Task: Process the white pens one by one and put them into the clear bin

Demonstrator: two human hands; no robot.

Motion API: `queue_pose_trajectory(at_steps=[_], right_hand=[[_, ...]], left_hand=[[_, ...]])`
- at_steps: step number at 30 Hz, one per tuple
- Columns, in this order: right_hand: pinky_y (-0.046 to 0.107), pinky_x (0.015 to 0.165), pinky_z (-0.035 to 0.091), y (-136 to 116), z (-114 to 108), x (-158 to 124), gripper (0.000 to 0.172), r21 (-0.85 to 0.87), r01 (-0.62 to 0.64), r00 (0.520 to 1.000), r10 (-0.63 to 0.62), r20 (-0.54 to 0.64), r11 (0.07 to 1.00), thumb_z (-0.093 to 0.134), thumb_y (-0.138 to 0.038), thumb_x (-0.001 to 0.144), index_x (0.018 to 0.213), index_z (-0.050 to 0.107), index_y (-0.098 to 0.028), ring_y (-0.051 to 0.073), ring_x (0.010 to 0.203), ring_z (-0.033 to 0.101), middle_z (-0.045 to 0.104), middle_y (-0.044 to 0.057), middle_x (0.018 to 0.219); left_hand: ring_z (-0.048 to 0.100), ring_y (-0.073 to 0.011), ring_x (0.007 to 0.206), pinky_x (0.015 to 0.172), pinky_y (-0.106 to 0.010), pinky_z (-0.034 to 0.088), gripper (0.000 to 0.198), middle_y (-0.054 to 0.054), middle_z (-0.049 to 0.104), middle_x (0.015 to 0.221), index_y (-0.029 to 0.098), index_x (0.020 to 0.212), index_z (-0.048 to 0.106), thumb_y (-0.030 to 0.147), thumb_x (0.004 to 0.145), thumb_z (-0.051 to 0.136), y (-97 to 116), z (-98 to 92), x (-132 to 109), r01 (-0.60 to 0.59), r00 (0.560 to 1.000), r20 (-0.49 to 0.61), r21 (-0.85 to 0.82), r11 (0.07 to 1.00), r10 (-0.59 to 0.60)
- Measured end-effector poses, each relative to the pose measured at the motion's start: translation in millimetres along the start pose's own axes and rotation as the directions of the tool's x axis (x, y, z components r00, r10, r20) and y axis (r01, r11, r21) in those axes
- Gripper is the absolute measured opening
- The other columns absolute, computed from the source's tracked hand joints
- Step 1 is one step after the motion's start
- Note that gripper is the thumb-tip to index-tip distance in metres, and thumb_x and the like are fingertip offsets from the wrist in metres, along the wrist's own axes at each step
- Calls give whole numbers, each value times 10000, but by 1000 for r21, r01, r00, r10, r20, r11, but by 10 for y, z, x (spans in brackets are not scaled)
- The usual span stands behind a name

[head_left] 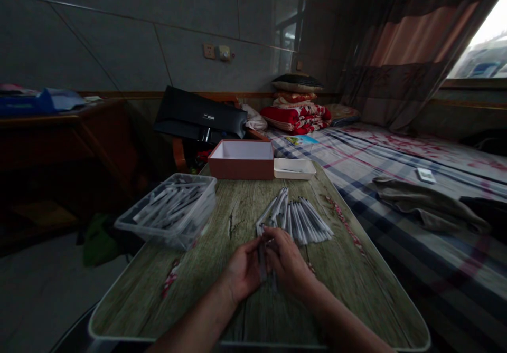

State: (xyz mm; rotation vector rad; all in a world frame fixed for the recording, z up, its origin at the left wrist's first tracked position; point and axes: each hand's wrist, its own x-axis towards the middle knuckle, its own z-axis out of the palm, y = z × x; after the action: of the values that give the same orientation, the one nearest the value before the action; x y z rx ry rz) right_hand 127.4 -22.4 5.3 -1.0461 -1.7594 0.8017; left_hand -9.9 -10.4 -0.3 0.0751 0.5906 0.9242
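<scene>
Near the middle of the table, my left hand is closed around a slim pen that points away from me. Beside it, my right hand has its fingers bent in over the pen's upper end, partly hiding it. Just beyond my fingers, a fan of several clear pens with dark tips lies on the wood-patterned table. Some pens in the left part of that fan cross one another. To the left stands a clear plastic box holding many loose pens.
At the table's far edge stand a brown open box and a small white tray. Behind them a black monitor leans at a tilt. On the right, a bed with a checked sheet runs alongside the table.
</scene>
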Motion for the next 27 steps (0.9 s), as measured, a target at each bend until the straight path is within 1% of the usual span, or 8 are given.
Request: queue_pose_trajectory(at_steps=[3,7,10,12,15,19,22,27], right_hand=[[392,959,391,9,-19,8,422,43,-45,999,45,-1,998,500,-106,803,1200,504,-249,223,1093,524,576,68,1157],[353,941,401,23,-103,44,276,83,-90,982,103,-160,992,496,-180,849,1117,530,-239,210,1059,541,584,61,1105],[355,917,413,85,-147,74,214,57,-97,968,108,-226,994,490,-203,854,1063,537,-220,213,1017,552,596,70,1056],[352,879,432,148,-155,89,188,14,-73,966,75,-246,997,478,-208,857,1035,539,-213,209,977,563,599,72,1018],[352,857,447,236,-153,102,200,-45,-2,961,-11,-276,999,474,-194,847,1037,536,-204,209,967,565,591,72,1005],[342,824,462,272,-155,105,211,-105,47,964,-73,-257,993,464,-149,836,1030,533,-197,203,942,563,572,72,991],[331,791,469,253,-160,105,202,-126,72,963,-102,-248,989,459,-122,829,999,537,-196,195,898,559,560,70,975],[303,747,462,225,-163,101,180,-129,89,966,-118,-232,988,439,-96,839,956,536,-193,180,848,544,544,64,950]], left_hand=[[710,-174,725,728,-275,551,228,-96,738,766,75,849,672,136,885,455,13,52,-18,1,999,-39,-41,999,-3],[709,-199,797,799,-309,551,216,-128,728,790,45,863,655,131,883,459,31,111,-52,-19,997,-78,-72,997,14],[690,-163,674,598,-233,547,204,-105,693,721,80,809,623,182,892,466,60,132,-92,-6,990,-140,-23,1000,2],[588,-99,476,400,-156,426,244,-47,616,606,123,731,571,263,902,466,106,149,-134,51,991,-127,31,998,-46],[362,-37,326,307,-113,221,374,42,426,472,159,608,442,379,910,453,221,212,-244,56,998,-4,97,994,-56],[265,-29,310,309,-127,195,386,74,330,438,164,605,425,384,921,440,468,369,-496,-184,981,95,220,958,167],[357,-39,358,335,-126,259,251,56,417,491,152,699,506,278,914,471,752,483,-702,-330,939,38,387,861,343],[471,-81,424,335,-141,285,180,15,506,566,153,786,550,271,900,475,1430,605,-879,-324,850,-116,655,682,515]])
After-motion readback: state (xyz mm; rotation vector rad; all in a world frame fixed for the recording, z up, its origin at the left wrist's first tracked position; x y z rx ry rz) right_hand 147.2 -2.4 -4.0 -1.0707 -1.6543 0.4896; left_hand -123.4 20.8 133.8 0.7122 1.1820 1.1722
